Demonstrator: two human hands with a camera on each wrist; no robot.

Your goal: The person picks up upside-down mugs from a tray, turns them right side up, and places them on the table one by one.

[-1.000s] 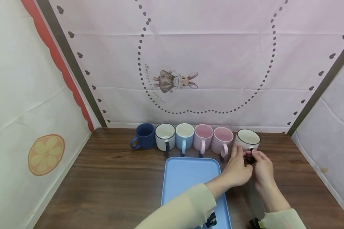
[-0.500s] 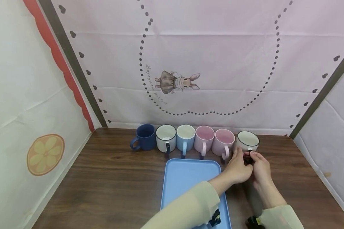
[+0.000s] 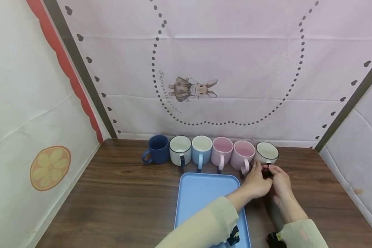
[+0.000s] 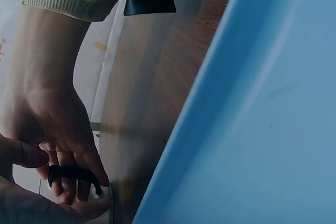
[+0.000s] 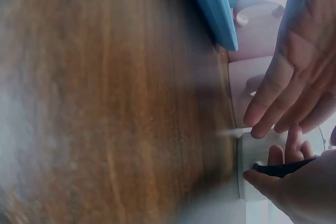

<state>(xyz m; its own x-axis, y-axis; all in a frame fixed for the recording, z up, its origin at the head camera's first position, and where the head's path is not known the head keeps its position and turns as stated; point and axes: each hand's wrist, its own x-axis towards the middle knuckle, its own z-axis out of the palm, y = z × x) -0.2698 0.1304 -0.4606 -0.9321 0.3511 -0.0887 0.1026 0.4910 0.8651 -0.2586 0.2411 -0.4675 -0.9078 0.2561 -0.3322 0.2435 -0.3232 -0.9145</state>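
At the right end of a row of mugs stands a white mug point(image 3: 267, 151) with a dark rim and a black handle point(image 5: 283, 169). My right hand point(image 3: 281, 186) grips that handle, its fingers passing through the loop in the right wrist view. My left hand point(image 3: 255, 182) touches the mug's left front with its fingers fairly straight, near the neighbouring pink mug point(image 3: 243, 151). Further left come another pink mug point(image 3: 222, 146), a light blue mug point(image 3: 201, 146), a second white mug point(image 3: 180, 148) with a black handle, and a dark blue mug point(image 3: 158, 150).
A light blue tray point(image 3: 204, 193) lies in front of the row, partly under the left sleeve point(image 3: 204, 224). The mugs stand on a brown wooden table point(image 3: 121, 199), close to a pale printed cloth point(image 3: 235, 69) behind. White cloth sides flank the table.
The right-hand white mug has slid a little left, closing in on the pink mug beside it. Both hands have stayed at it. The head view has shifted slightly.
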